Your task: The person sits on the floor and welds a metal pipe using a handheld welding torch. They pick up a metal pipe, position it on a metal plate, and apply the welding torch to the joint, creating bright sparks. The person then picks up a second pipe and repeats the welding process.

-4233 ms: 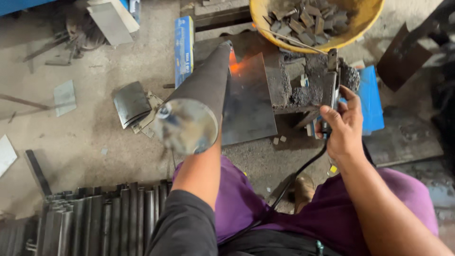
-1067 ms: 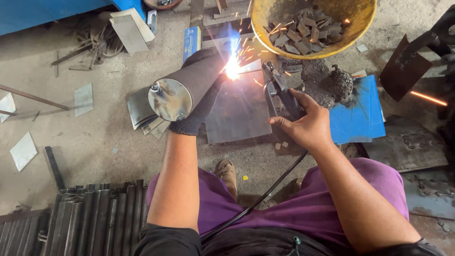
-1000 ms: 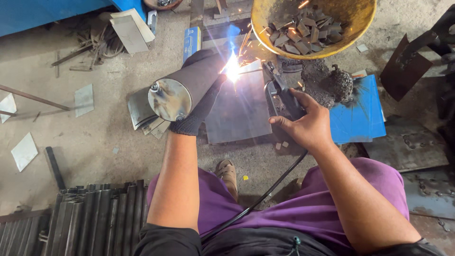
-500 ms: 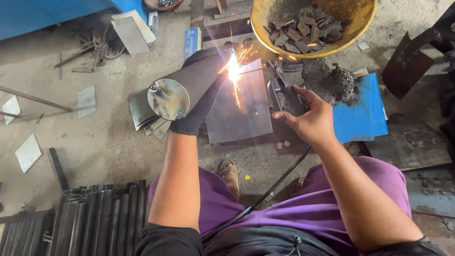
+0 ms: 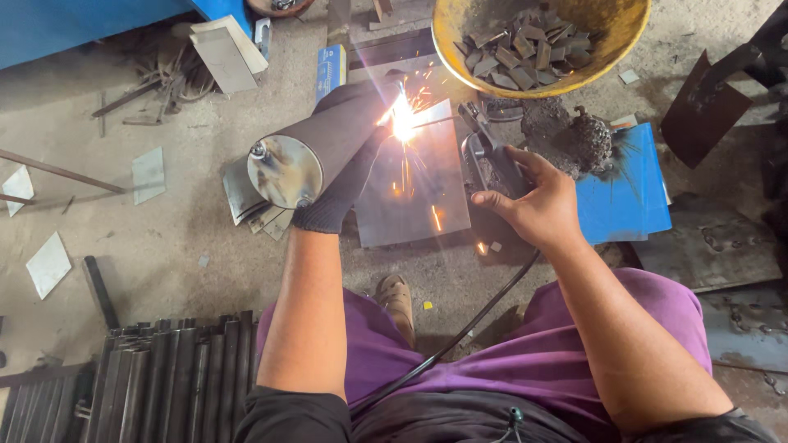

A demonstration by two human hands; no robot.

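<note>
My left hand [image 5: 345,180], in a dark glove, is wrapped over a grey metal cylinder [image 5: 308,152] whose capped round end faces me. It stands tilted on a flat steel plate [image 5: 414,209] on the floor. My right hand [image 5: 538,201] grips a dark electrode holder [image 5: 486,160]; its thin rod reaches left to the cylinder's far end. A bright white arc [image 5: 402,123] burns there and orange sparks fall across the plate. A black cable [image 5: 460,336] runs from the holder down over my purple trousers.
A yellow basin [image 5: 460,66] of small metal offcuts sits at the top. A blue sheet [image 5: 628,193] with a dark slag lump lies to the right. Dark metal bars [image 5: 164,381] are stacked at lower left. Loose plates and scraps lie on the concrete at left.
Four seconds ago there was only a faint orange glow and my right hand was further right. The arc has burned brightly since about one second ago. Hands and cylinder have barely moved since.
</note>
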